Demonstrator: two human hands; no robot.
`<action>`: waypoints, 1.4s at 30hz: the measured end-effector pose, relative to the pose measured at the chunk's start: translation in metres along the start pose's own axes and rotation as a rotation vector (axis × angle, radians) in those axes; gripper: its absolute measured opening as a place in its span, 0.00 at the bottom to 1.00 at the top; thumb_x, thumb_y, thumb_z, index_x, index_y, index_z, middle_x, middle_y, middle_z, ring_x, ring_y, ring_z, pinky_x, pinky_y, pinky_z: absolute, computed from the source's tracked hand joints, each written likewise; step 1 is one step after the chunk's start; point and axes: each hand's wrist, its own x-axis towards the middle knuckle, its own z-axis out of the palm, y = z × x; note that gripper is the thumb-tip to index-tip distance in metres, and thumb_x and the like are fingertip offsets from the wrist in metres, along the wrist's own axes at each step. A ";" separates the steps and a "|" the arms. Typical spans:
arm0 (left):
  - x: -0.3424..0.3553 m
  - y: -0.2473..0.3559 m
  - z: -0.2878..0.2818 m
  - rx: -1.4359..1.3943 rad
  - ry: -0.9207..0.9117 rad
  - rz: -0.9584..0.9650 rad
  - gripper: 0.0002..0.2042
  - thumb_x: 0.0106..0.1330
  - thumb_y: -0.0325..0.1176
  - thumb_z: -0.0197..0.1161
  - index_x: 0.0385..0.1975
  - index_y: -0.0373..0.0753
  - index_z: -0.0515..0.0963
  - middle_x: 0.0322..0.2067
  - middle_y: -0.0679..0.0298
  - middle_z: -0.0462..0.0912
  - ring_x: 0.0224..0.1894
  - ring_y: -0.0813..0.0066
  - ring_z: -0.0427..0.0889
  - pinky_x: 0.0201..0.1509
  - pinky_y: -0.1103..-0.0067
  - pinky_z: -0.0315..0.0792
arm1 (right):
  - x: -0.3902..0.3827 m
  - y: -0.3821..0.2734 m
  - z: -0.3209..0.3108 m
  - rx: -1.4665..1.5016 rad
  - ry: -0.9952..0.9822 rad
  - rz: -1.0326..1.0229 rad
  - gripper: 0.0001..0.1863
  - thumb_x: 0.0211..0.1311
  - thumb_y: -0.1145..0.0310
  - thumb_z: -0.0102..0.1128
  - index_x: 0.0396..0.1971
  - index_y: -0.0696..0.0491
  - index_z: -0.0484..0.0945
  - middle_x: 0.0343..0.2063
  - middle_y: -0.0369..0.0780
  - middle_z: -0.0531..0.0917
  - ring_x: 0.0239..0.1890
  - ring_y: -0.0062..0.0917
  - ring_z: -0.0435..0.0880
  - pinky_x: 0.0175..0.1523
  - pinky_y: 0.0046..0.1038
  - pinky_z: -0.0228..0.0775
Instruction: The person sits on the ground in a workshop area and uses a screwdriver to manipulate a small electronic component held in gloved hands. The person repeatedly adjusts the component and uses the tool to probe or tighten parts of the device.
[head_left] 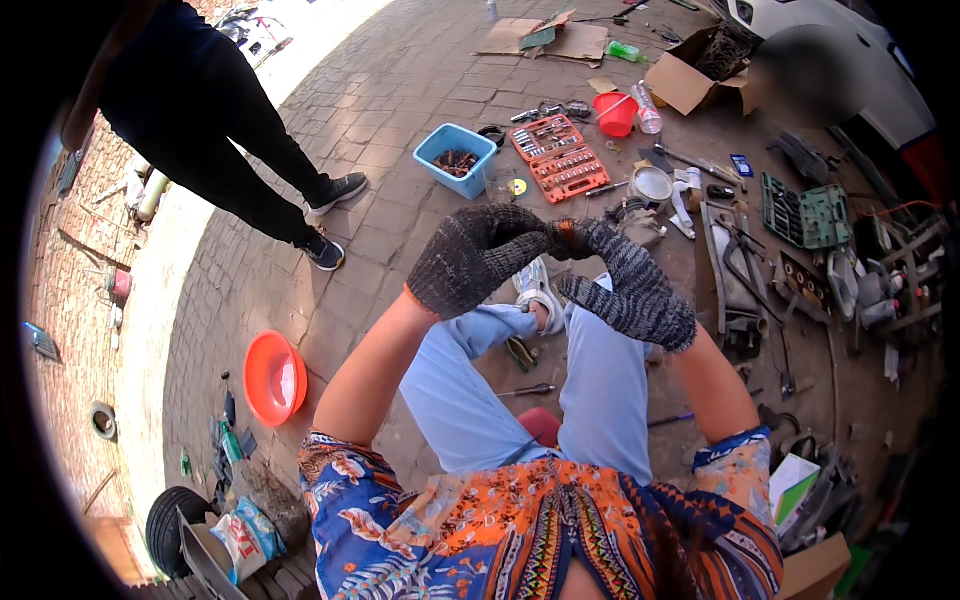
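Observation:
My left hand (472,262), in a dark grey knit glove, is raised over my lap with its fingers closed around one end of a small dark part (568,240). The part has rusty orange-brown patches, and its exact kind is hard to make out. At its other end, my right hand (635,290) in a grey-black flecked knit glove has its fingertips curled onto it. Both hands meet in front of me above my knees. On the ground between my legs lie a screwdriver (528,391) and pliers (520,352).
Ahead are a blue basin (420,154) of rusty parts, an orange socket set case (572,190) and a red bucket (615,120). A green tool case (830,222) and car parts lie right. An orange basin (252,385) sits left. A person (230,110) stands front left.

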 end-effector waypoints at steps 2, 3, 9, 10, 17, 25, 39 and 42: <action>-0.002 0.000 -0.003 -0.035 0.004 -0.016 0.11 0.62 0.36 0.59 0.37 0.36 0.81 0.23 0.68 0.80 0.24 0.87 0.73 0.25 0.87 0.67 | -0.001 -0.014 0.000 0.014 -0.041 0.032 0.30 0.49 0.61 0.69 0.50 0.60 0.69 0.43 0.45 0.77 0.48 0.25 0.76 0.54 0.27 0.67; -0.002 0.001 -0.003 -0.015 0.010 -0.002 0.11 0.62 0.36 0.59 0.37 0.36 0.81 0.23 0.68 0.80 0.23 0.88 0.73 0.25 0.87 0.67 | -0.001 -0.018 -0.001 0.071 -0.058 0.043 0.31 0.48 0.61 0.70 0.50 0.60 0.69 0.43 0.45 0.77 0.48 0.25 0.76 0.54 0.26 0.67; 0.002 -0.004 0.010 -0.083 -0.008 -0.090 0.11 0.62 0.36 0.58 0.37 0.37 0.81 0.24 0.69 0.80 0.23 0.89 0.72 0.22 0.87 0.65 | -0.004 0.007 0.002 1.147 -0.135 0.095 0.29 0.55 0.64 0.63 0.55 0.58 0.65 0.48 0.40 0.75 0.51 0.26 0.74 0.58 0.28 0.64; 0.000 -0.008 0.012 -0.062 -0.021 -0.130 0.11 0.62 0.36 0.58 0.38 0.37 0.80 0.24 0.69 0.80 0.23 0.89 0.72 0.21 0.87 0.65 | 0.000 0.001 0.003 1.110 -0.041 0.098 0.27 0.57 0.66 0.61 0.55 0.58 0.65 0.49 0.41 0.75 0.52 0.26 0.73 0.58 0.27 0.64; -0.007 -0.015 0.016 0.033 -0.045 0.009 0.11 0.62 0.34 0.59 0.38 0.35 0.80 0.25 0.67 0.80 0.26 0.86 0.75 0.27 0.84 0.70 | -0.010 0.001 0.002 -0.012 0.137 -0.076 0.33 0.54 0.54 0.62 0.55 0.59 0.65 0.53 0.50 0.70 0.56 0.39 0.69 0.64 0.37 0.54; -0.001 -0.010 0.018 -0.032 -0.107 -0.007 0.11 0.61 0.34 0.59 0.38 0.35 0.80 0.24 0.68 0.79 0.24 0.87 0.72 0.26 0.86 0.68 | -0.009 0.019 -0.006 1.665 -0.041 0.016 0.35 0.65 0.41 0.35 0.46 0.61 0.73 0.43 0.44 0.79 0.48 0.36 0.76 0.61 0.37 0.60; -0.004 -0.024 0.026 -0.173 -0.203 -0.087 0.10 0.60 0.29 0.61 0.39 0.34 0.79 0.30 0.65 0.82 0.31 0.84 0.77 0.36 0.83 0.72 | -0.026 0.020 -0.016 1.990 0.082 0.342 0.22 0.61 0.50 0.53 0.40 0.56 0.77 0.40 0.44 0.80 0.47 0.38 0.77 0.59 0.37 0.64; -0.005 -0.034 0.027 -0.191 -0.221 -0.107 0.11 0.59 0.28 0.61 0.40 0.32 0.78 0.32 0.63 0.82 0.33 0.82 0.78 0.39 0.81 0.73 | -0.016 0.008 -0.017 1.918 0.091 0.046 0.26 0.61 0.50 0.52 0.49 0.57 0.72 0.47 0.46 0.77 0.51 0.39 0.74 0.60 0.37 0.62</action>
